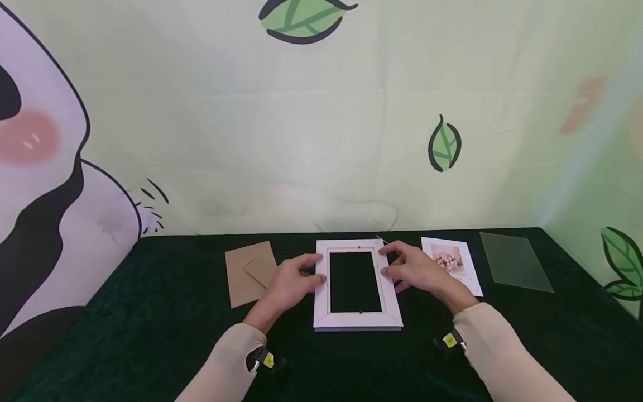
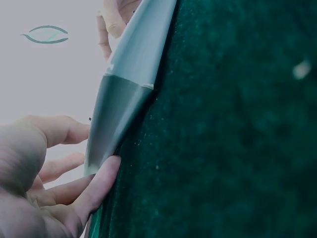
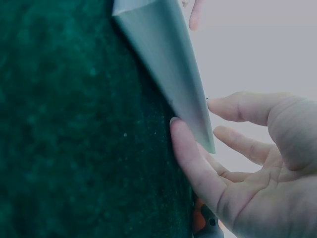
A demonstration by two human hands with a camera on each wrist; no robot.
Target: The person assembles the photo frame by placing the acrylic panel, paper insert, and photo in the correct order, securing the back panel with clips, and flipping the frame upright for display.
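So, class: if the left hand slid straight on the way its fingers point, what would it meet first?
The left hand points right, fingertips already at the white frame, so it meets the frame's left rail first. Beyond lies the opening, then probably the right hand.

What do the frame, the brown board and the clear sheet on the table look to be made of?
Frame: looks like white-painted wood or moulded plastic, matte, with stepped edges; cannot tell which.
Brown board: seems to be cardboard or fibreboard, dull and flat, with a folded flap.
Clear sheet: probably glass or acrylic; the green cloth shows through, faintly glossy.
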